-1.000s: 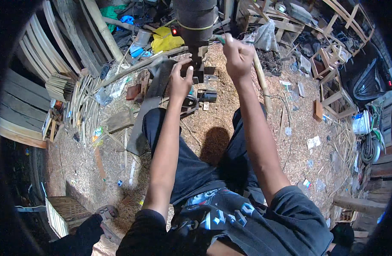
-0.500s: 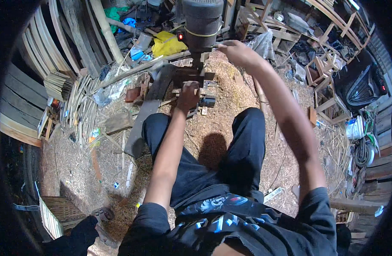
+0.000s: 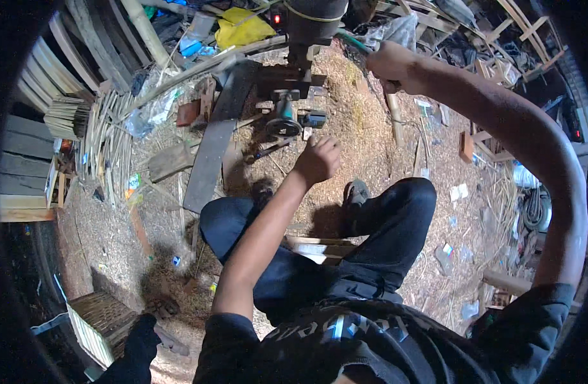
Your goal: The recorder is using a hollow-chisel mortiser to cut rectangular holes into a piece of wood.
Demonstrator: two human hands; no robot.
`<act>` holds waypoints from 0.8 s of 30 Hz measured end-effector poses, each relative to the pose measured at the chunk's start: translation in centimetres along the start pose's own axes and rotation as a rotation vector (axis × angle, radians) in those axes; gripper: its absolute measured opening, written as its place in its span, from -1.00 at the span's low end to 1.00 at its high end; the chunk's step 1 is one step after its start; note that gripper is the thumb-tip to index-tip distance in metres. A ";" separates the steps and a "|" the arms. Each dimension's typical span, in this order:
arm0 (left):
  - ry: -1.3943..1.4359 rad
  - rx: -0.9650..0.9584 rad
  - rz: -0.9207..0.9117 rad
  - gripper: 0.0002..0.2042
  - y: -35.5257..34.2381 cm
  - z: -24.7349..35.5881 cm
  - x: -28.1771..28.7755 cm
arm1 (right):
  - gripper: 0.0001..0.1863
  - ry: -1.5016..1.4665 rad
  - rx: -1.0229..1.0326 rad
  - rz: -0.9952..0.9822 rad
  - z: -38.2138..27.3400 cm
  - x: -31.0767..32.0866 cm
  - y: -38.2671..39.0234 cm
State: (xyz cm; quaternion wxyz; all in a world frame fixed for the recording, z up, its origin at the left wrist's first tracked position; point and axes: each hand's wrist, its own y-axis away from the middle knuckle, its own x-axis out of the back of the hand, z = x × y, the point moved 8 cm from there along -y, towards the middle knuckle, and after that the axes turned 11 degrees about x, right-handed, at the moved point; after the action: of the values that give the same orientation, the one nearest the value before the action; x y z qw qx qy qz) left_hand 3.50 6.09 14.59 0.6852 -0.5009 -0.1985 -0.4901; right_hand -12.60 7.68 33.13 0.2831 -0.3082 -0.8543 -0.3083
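Note:
A dark upright machine [image 3: 316,19] with a round housing and a small red light stands ahead of me, above a clamp-like base. My right hand [image 3: 393,67] is closed around the end of a teal lever [image 3: 353,42] on the machine's right side. My left hand [image 3: 319,160] hangs over the sawdust just in front of the base, fingers curled; its palm side is hidden. Beside it, apart from the fingers, is a round dark wheel [image 3: 283,128] with a teal part behind it. A dark block [image 3: 313,119] sits right of the wheel.
A long dark plank [image 3: 211,165] lies left of the base. Thin sticks [image 3: 105,147] and curved boards lean at far left. A wooden rack [image 3: 102,320] and another person's dark-clothed limb [image 3: 140,342] are at lower left. A yellow sack [image 3: 243,29] lies behind. Sawdust covers the floor.
My left hand has come back from the machine's base toward me and right, uncovering the wheel. My right hand has moved outward to the right with the lever. My knees have spread; the view has tilted down.

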 end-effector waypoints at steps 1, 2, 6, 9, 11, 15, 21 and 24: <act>-0.001 0.055 -0.082 -0.77 0.1 -0.1 -0.6 | -0.80 -0.143 0.005 0.073 0.1 0.3 0.0; -0.006 0.059 -0.042 -0.77 0.3 0.4 -0.2 | -0.83 -0.193 0.032 0.044 0.0 0.0 0.2; -0.040 0.123 -0.266 -0.70 -0.1 0.2 -1.2 | -0.80 -0.016 0.103 -0.033 0.7 -1.2 0.5; -0.153 0.166 -0.253 -0.66 -1.7 -0.8 -0.4 | -0.83 -0.070 0.096 0.087 4.0 -1.1 0.3; -0.100 0.317 -0.169 -0.68 -3.1 -2.1 1.6 | -0.79 0.379 0.497 0.053 2.3 -2.1 -1.3; -0.077 0.333 0.070 -0.70 -6.1 -4.0 8.2 | -0.75 0.054 0.285 0.159 4.1 -2.7 -0.1; 0.042 0.330 0.120 -0.72 -6.0 -2.6 12.7 | -0.73 -0.061 0.050 0.321 3.8 -3.9 2.0; -0.030 0.352 0.135 -0.73 -5.9 -2.5 13.2 | -0.75 -0.076 0.008 0.310 5.0 -4.7 2.4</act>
State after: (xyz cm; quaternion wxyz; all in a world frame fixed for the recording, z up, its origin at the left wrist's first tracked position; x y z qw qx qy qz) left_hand 3.66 -2.44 26.51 0.7906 -0.3928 -0.2571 -0.3931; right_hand -9.38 11.00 27.57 0.2958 -0.4467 -0.8078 -0.2457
